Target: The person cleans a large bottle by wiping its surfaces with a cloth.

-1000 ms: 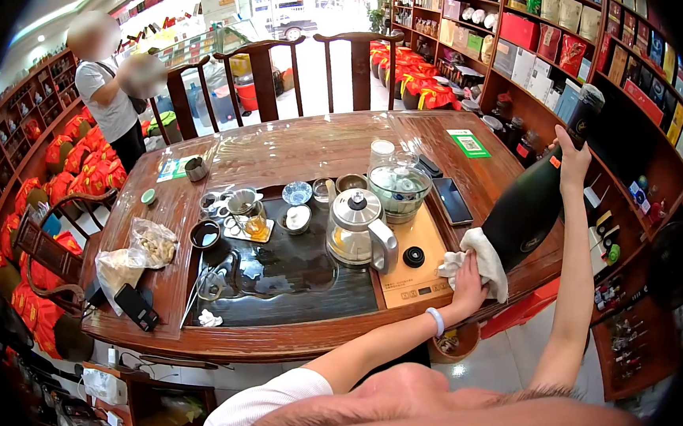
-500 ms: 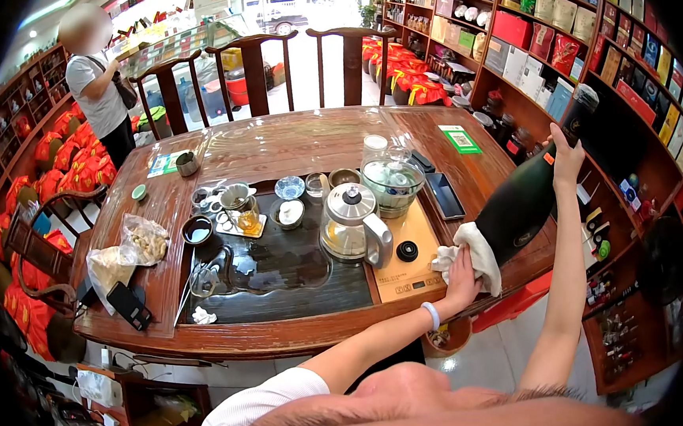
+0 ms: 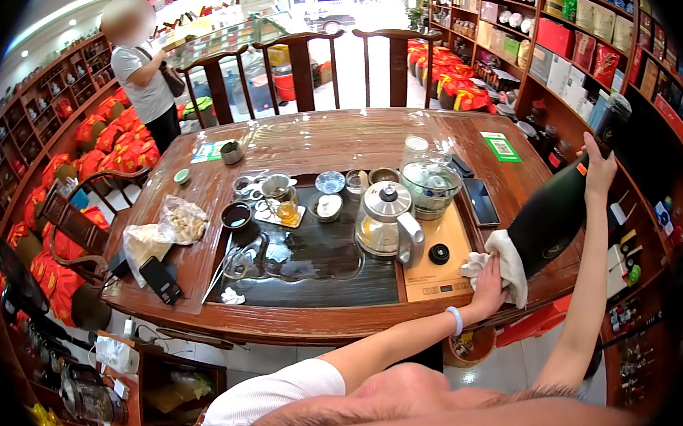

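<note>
A very large dark green bottle (image 3: 551, 220) leans at a slant over the right end of the table, its neck up and to the right. My right hand (image 3: 599, 169) is closed around it just below the neck. At the low end, my left hand (image 3: 490, 291) presses a bunched white cloth (image 3: 514, 265) against the base. The fingers of that hand lie on the cloth, partly sunk in its folds. Nearest to the left hand on the table are a black round lid (image 3: 438, 254) and the glass kettle (image 3: 384, 228).
On the wooden table (image 3: 324, 129) stand a glass bowl of water (image 3: 430, 191), a phone (image 3: 481, 202), a dark tea tray (image 3: 329, 279) with cups, and plastic bags (image 3: 149, 243). Chairs line the far side. Shelves (image 3: 574, 63) rise at right; a person (image 3: 145, 80) stands at far left.
The view has swung left, so the whole scene sits further right and slightly lower. Both hands keep their hold on the bottle and cloth, with little visible movement between them.
</note>
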A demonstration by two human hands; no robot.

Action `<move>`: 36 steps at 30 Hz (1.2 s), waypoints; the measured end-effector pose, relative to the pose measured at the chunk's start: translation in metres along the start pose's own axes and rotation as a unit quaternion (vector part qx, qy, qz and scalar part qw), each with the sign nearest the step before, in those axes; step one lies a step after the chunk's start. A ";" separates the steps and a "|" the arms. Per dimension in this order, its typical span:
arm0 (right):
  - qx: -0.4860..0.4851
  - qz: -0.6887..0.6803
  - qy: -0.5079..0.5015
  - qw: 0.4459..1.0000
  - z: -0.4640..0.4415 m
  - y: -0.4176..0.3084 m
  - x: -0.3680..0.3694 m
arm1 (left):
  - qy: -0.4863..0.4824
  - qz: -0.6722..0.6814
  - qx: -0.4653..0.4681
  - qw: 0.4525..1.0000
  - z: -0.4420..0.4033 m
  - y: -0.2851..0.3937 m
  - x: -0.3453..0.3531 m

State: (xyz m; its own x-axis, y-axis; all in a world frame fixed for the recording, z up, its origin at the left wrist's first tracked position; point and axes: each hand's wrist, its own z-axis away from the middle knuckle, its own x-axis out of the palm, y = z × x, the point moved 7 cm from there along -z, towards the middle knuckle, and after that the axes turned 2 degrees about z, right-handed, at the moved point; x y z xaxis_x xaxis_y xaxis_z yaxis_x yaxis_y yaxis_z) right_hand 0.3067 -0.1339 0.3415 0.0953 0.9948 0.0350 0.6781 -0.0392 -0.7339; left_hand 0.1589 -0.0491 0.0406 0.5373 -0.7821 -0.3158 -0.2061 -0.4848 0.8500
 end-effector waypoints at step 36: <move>0.010 0.009 -0.023 1.000 -0.004 0.011 -0.001 | -0.003 -0.002 -0.003 1.000 0.000 -0.006 0.006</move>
State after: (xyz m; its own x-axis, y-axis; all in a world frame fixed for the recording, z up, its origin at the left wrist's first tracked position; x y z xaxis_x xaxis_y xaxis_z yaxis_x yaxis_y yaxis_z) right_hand 0.3169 -0.1360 0.3365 0.0737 0.9972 -0.0103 0.6614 -0.0565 -0.7479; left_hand 0.1629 -0.0510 0.0336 0.5339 -0.7822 -0.3212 -0.1986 -0.4852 0.8515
